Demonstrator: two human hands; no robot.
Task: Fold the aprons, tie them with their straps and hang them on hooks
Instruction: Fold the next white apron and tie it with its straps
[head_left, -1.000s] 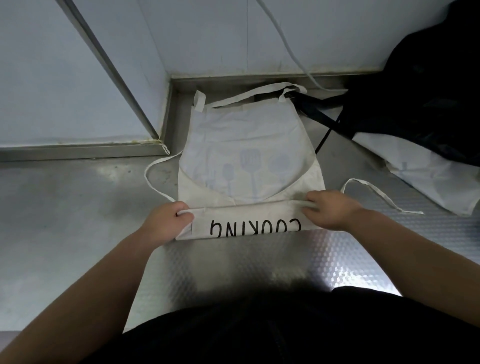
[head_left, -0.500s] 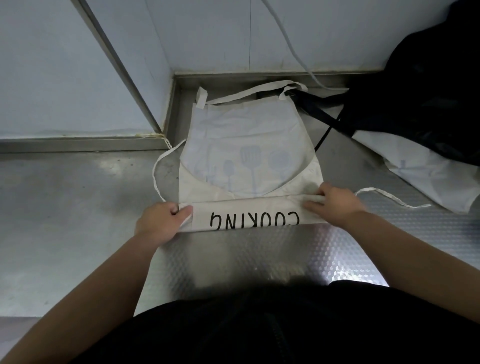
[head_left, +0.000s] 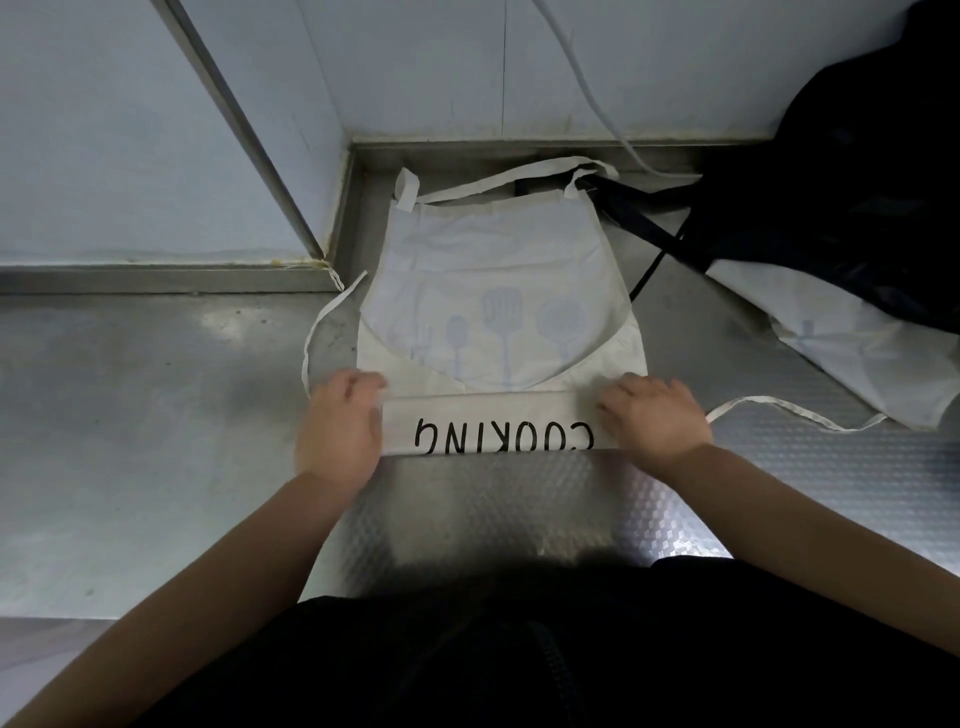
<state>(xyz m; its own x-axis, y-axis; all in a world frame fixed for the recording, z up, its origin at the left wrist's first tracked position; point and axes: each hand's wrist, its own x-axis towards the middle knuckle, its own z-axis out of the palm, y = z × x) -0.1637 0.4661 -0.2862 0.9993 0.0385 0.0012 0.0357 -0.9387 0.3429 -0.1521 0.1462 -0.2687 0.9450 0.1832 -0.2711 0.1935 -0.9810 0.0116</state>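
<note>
So I've got the cream apron (head_left: 498, 291) spread flat on the steel worktop (head_left: 156, 441), running from between my hands away to the corner of the wall. Its near hem is turned over into a folded band (head_left: 501, 434) that spans from one hand to the other. It has COOKING printed on it, upside down from where I stand.

My right hand (head_left: 652, 418) sits on the right end of that band, fingers curled down and gripping the cloth. My left hand (head_left: 340, 426) is on the left end, but it's smeared with blur, so I honestly can't tell if it's pinching or just pressing.

Beyond my hands the bib shows faint blue kitchen utensils. One waist strap (head_left: 317, 332) loops out just past my left hand, and the other waist strap (head_left: 789, 413) trails off to the outside of my right hand. The neck strap (head_left: 509, 176) lies at the far end, by the wall.

Out past my right hand there's a heap of black fabric (head_left: 857, 182) partly lying on a second apron (head_left: 857, 358), and a white cable (head_left: 587, 88) hangs down the wall.
</note>
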